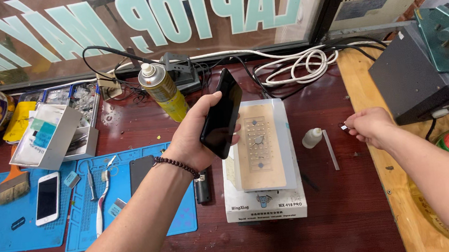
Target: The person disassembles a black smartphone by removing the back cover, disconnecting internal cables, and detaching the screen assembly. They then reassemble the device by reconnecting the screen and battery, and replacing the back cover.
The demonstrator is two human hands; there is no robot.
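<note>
Dark wooden bench (346, 207): left hand (191, 139) fingers wrapped round black slab smartphone (221, 115), tilted above white heating-plate machine (261, 160), screen readable. Right hand (369, 126) fingers pinch small dark item (344, 127), possibly a blade, beside white dropper bottle (312, 138).

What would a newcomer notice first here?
The left hand holds a black phone up at centre, over a white heating plate. The right hand pinches a small dark part near the wooden bench edge. A yellow spray can stands behind, blue mats lie left.
</note>
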